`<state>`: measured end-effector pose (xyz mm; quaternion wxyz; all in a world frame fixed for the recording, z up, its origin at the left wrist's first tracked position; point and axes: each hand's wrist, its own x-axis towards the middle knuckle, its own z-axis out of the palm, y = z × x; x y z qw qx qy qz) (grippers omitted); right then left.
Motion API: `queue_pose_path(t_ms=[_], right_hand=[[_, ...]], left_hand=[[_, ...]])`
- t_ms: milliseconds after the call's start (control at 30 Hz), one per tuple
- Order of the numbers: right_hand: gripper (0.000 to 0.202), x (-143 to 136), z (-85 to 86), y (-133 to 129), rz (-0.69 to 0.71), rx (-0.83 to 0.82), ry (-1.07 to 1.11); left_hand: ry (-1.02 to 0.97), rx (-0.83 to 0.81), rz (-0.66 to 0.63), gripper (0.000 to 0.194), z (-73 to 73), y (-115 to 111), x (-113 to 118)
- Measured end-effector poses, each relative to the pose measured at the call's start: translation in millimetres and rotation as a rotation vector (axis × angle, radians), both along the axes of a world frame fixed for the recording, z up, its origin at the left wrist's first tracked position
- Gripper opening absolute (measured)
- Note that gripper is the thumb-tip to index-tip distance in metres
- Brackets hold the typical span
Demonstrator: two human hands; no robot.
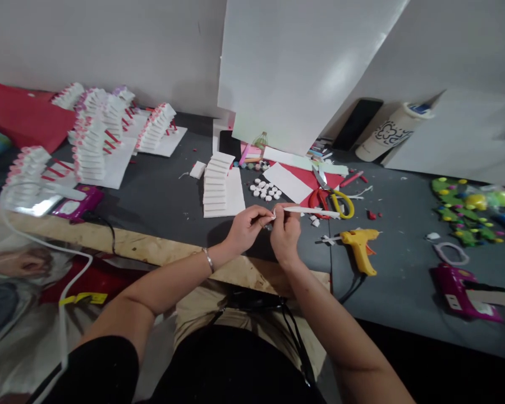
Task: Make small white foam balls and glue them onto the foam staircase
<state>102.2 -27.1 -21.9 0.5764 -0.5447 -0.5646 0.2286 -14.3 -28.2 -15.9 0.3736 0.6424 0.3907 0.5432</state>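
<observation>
My left hand pinches the near end of a long white strip, where a small white curl or fold sits between the fingertips. My right hand grips the same strip beside it, thumb up, and its free length sticks out to the right. Just beyond my hands lies a cluster of small white rounded pieces. To their left, a stepped white stair model stands on a white base card. Red-and-yellow scissors lie past the strip's free end, blades pointing away.
A yellow glue gun rests at right. Finished-looking white stair models with red supports stand at left, near a purple device. A cup and black phone-like slab lean at the back. Another person's hand shows at lower left.
</observation>
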Motion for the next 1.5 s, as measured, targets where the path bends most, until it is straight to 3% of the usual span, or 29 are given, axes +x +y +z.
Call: queue_pose_path(t_ms=[300,533,867,1167,1500], right_hand=[[0.024,-0.5,3.8,-5.8,-0.024,0.071,-0.001],[0.024,-1.5,5.5,-7.3,-0.037,0.097,0.017],[0.023,-0.8,4.9,-0.3,-0.064,0.099,-0.010],[0.022,-2.5,0.0,0.7,-0.042,0.104,0.033],[0.022,1.2,-0.7,4.7,-0.049,0.072,0.041]], left_hand=[[-0.083,-0.043,-0.052,0.017,4.7,-1.8,-0.4],[-0.218,-0.179,-0.073,0.026,6.7,-2.5,2.5],[-0.083,-0.102,0.018,0.013,1.7,-3.3,3.9],[-0.246,-0.292,-0.032,0.020,-3.1,2.4,4.3],[-0.176,-0.237,0.024,0.018,-3.1,-4.7,7.4]])
